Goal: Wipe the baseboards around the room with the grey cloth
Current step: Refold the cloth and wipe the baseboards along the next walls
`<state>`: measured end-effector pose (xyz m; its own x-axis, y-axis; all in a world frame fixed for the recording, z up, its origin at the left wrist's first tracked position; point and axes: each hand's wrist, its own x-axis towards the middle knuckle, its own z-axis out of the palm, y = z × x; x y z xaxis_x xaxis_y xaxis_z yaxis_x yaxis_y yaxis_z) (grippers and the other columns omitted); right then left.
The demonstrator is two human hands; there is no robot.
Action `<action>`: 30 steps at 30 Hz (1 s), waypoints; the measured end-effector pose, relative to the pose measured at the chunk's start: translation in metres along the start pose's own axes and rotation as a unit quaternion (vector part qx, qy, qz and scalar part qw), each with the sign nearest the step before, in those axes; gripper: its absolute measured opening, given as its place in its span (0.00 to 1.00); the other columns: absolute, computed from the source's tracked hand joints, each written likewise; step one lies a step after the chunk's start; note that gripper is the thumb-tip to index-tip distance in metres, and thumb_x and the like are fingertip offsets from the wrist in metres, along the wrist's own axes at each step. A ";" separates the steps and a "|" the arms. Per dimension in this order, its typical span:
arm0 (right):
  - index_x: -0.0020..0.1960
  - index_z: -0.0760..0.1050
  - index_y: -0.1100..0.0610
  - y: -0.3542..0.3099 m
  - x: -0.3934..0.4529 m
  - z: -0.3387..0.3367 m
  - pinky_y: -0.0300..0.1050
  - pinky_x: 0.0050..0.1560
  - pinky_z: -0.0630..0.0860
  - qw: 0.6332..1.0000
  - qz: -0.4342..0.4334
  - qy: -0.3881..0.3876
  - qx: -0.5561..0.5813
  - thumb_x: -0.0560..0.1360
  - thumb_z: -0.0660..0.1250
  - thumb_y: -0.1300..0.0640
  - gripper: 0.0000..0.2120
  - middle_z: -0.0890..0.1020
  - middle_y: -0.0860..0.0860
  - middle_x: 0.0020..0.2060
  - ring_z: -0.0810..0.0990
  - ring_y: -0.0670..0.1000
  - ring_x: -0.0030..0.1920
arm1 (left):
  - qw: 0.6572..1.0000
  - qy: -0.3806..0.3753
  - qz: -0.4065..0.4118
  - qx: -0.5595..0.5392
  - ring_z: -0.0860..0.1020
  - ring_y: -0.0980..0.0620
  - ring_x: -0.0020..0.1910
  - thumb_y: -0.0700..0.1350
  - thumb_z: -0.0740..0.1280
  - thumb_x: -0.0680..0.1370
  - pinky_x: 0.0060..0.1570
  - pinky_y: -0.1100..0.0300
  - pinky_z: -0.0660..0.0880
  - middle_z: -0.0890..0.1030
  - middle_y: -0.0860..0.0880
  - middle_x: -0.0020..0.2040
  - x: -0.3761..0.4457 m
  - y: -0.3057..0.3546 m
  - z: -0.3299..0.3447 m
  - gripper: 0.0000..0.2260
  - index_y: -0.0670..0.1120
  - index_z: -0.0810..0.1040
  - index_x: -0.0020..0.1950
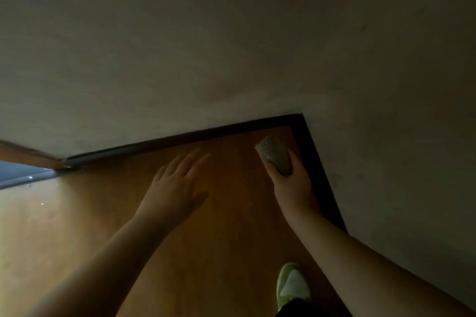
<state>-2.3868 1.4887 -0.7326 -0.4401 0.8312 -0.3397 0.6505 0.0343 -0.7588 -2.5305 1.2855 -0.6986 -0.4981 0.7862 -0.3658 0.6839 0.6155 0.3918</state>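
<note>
Shoe (pixel 293 285): green with a pale top, planted on the wooden floor (pixel 77 234) at the lower edge of view, close to the right-hand wall.

Left hand (pixel 177 183): empty, palm down over the floor, fingers spread and pointing toward the far wall; whether it touches the boards cannot be told. Bare floor lies open to its left, lit brighter there.

Right hand (pixel 292 185): grip pressed closed around the grey cloth (pixel 274 156), which is bunched into a roll and juts forward past the fingers. Hand and cloth sit just beside the right-hand run of baseboard (pixel 318 180); contact between cloth and board cannot be confirmed.

Baseboard: dark strip in two runs, one along the right wall, one along the far wall, meeting at an inside corner just beyond the cloth. The floor narrows to a wedge toward that corner.

Far left: the far run ends at a wooden door frame (pixel 28 156), with a grey threshold (pixel 28 179) beyond it.

Walls (pixel 231 46): plain, pale, dimly lit.
</note>
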 end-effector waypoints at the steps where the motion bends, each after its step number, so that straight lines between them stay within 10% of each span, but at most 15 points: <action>1: 0.66 0.74 0.47 0.012 0.014 0.006 0.32 0.43 0.74 1.000 0.002 -0.002 -0.006 0.75 0.71 0.47 0.21 0.79 0.42 0.53 0.79 0.42 0.51 | 1.000 -0.003 -0.005 0.016 0.48 0.48 0.81 0.60 0.65 0.79 0.78 0.48 0.51 0.46 0.53 0.82 0.011 -0.004 0.016 0.40 0.58 0.40 0.80; 30: 0.76 0.64 0.52 0.126 0.223 0.067 0.55 0.58 0.75 0.976 0.091 0.154 -0.125 0.78 0.67 0.49 0.28 0.75 0.59 0.66 0.75 0.60 0.64 | 0.976 -0.140 -0.135 0.094 0.30 0.40 0.77 0.74 0.73 0.57 0.70 0.27 0.50 0.24 0.47 0.76 0.081 -0.080 0.235 0.70 0.50 0.23 0.74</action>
<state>-2.4445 1.6409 -0.9416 -0.1209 0.9622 -0.2442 0.8480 -0.0277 -0.5292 -2.5008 1.2869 -0.9579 -0.5265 0.5355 -0.6604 0.6473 0.7560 0.0971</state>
